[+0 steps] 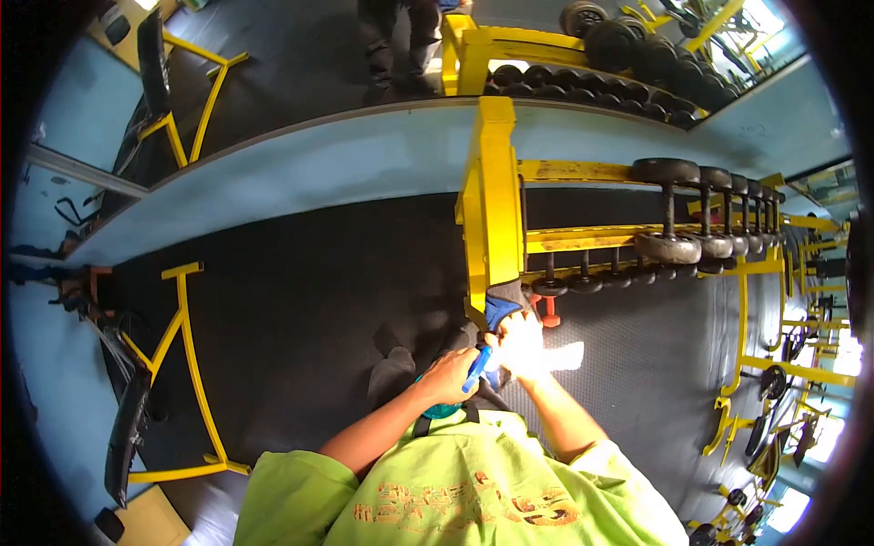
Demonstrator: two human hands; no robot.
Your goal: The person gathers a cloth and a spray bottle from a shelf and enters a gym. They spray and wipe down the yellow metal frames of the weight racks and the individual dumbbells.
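Left hand (448,375) curls its fingers around a blue spray bottle (475,371), arm bent inward. Right hand (521,344), overexposed, presses a blue cloth (503,305) against the yellow rack (492,200); finger spread unclear.

Head camera looks steeply down, close over hands, facing the dumbbell rack (492,209).

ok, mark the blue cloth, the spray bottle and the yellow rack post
blue cloth (503,304), head view, middle of the fabric.
spray bottle (475,370), head view, blue trigger.
yellow rack post (492,196), head view, front face.
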